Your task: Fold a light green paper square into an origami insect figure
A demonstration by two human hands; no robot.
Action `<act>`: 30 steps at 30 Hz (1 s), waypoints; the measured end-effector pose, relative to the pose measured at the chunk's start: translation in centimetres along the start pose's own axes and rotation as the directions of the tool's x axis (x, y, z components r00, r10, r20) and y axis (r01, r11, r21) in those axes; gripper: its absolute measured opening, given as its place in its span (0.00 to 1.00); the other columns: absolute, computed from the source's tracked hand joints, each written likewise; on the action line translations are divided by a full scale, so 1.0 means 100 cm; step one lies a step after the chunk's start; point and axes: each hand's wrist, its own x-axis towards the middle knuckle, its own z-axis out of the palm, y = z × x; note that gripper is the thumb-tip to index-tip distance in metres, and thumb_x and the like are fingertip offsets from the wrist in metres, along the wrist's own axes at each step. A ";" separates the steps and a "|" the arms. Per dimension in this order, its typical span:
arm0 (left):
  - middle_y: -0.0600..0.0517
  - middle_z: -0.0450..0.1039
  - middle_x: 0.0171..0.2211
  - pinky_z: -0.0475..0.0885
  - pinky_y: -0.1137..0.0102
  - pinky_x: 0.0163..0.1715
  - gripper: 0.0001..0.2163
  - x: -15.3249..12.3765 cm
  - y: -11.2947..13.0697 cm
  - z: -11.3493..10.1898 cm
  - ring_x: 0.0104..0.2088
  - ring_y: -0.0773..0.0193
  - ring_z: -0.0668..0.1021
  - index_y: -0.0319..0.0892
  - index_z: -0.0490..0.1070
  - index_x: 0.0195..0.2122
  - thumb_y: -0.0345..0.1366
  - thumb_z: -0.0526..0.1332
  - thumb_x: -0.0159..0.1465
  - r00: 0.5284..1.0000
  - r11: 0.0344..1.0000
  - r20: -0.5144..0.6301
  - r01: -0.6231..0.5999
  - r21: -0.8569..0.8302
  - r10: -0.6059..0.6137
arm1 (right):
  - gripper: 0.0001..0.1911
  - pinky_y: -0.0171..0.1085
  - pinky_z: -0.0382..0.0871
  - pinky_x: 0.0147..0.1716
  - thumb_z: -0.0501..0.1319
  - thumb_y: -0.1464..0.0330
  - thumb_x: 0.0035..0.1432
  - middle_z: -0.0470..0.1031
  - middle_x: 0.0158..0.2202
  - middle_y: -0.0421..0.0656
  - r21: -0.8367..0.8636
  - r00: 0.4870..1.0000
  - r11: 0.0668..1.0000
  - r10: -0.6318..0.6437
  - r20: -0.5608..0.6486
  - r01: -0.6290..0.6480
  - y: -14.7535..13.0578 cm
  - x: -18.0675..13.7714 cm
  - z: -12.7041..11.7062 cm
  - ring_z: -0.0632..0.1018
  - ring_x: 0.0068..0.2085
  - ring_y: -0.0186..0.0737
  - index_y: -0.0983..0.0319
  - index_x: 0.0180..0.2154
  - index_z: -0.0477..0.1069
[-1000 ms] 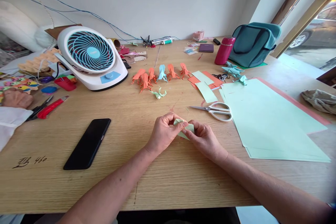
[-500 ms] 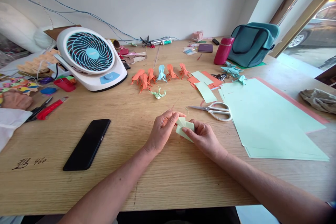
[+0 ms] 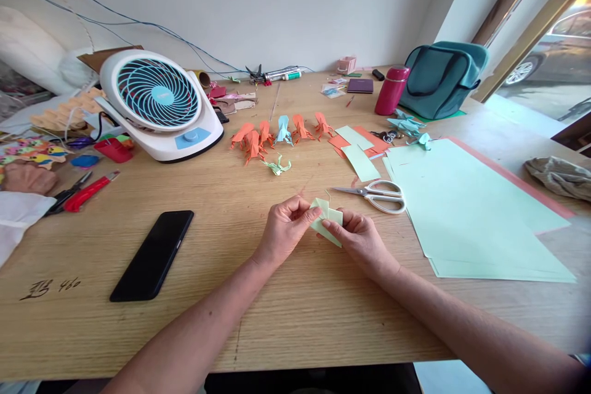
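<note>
A small folded piece of pale green paper (image 3: 327, 220) is held just above the wooden table (image 3: 286, 314), in the middle. My left hand (image 3: 284, 231) pinches its left edge with thumb and fingers. My right hand (image 3: 362, 240) grips its right side from below, fingers closed. White-handled scissors (image 3: 376, 196) lie just right of my hands. A stack of large pale green sheets (image 3: 466, 209) spreads to the right.
A row of orange and blue folded paper figures (image 3: 281, 130) stands beyond my hands, with a small green one (image 3: 278, 165) nearer. A black phone (image 3: 153, 254) lies at left. A white fan (image 3: 159, 104), red cutter (image 3: 87, 191), red flask (image 3: 391, 89) and teal bag (image 3: 443, 79) stand further back.
The green paper has opened out a little between my hands, and a flap now stands up at its top. Both hands stay in the same spot.
</note>
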 end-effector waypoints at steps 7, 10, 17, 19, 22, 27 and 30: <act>0.57 0.64 0.21 0.62 0.72 0.31 0.18 0.000 0.002 -0.001 0.26 0.69 0.65 0.39 0.70 0.22 0.46 0.66 0.62 0.999 0.999 -0.034 0.041 -0.027 -0.042 | 0.22 0.36 0.68 0.32 0.72 0.49 0.46 0.77 0.26 0.41 0.048 0.996 0.998 0.024 0.085 -0.028 -0.005 0.000 0.001 0.76 0.30 0.38 0.61 0.28 0.76; 0.55 0.67 0.23 0.66 0.72 0.33 0.19 0.001 0.002 -0.002 0.28 0.67 0.69 0.39 0.72 0.23 0.50 0.66 0.62 0.997 0.998 -0.047 0.062 -0.020 -0.063 | 0.23 0.39 0.72 0.35 0.71 0.47 0.46 0.79 0.29 0.42 0.055 0.997 0.998 0.030 0.072 -0.034 -0.005 0.002 0.002 0.79 0.33 0.42 0.60 0.29 0.77; 0.55 0.70 0.24 0.69 0.73 0.30 0.17 0.000 0.001 0.001 0.27 0.68 0.72 0.39 0.72 0.28 0.50 0.68 0.60 0.993 0.990 0.077 0.099 -0.101 -0.092 | 0.23 0.38 0.71 0.34 0.71 0.48 0.48 0.79 0.29 0.42 0.036 0.999 0.999 -0.014 0.029 0.013 0.002 0.001 0.000 0.77 0.31 0.39 0.61 0.30 0.77; 0.55 0.71 0.25 0.69 0.73 0.29 0.16 0.000 -0.001 0.003 0.26 0.68 0.72 0.39 0.71 0.29 0.47 0.70 0.58 0.990 0.986 0.087 0.122 -0.116 -0.112 | 0.22 0.38 0.71 0.35 0.70 0.48 0.49 0.79 0.29 0.42 0.021 0.999 0.999 -0.032 0.043 0.031 0.003 0.001 0.000 0.77 0.31 0.39 0.61 0.30 0.76; 0.55 0.70 0.25 0.70 0.72 0.29 0.15 -0.001 -0.004 0.003 0.27 0.68 0.72 0.39 0.70 0.27 0.44 0.70 0.58 0.992 0.989 0.063 0.114 -0.097 -0.108 | 0.23 0.38 0.70 0.35 0.70 0.47 0.50 0.78 0.29 0.42 -0.016 0.996 0.998 -0.063 0.056 0.064 0.003 0.000 0.000 0.76 0.31 0.40 0.61 0.29 0.75; 0.56 0.69 0.26 0.70 0.72 0.31 0.14 -0.001 -0.004 0.003 0.28 0.68 0.72 0.39 0.69 0.28 0.43 0.69 0.58 0.992 0.988 0.063 0.113 -0.104 -0.107 | 0.23 0.37 0.68 0.33 0.68 0.47 0.52 0.77 0.29 0.43 -0.089 0.994 0.992 -0.084 0.063 0.089 0.005 0.000 -0.002 0.75 0.31 0.39 0.62 0.29 0.75; 0.56 0.69 0.26 0.69 0.73 0.30 0.14 0.000 -0.003 0.004 0.27 0.69 0.71 0.39 0.70 0.28 0.43 0.70 0.58 0.992 0.986 0.070 0.115 -0.123 -0.107 | 0.23 0.37 0.68 0.33 0.67 0.47 0.53 0.77 0.29 0.42 -0.095 0.995 0.992 -0.079 0.066 0.085 0.006 0.001 -0.003 0.74 0.31 0.39 0.61 0.29 0.74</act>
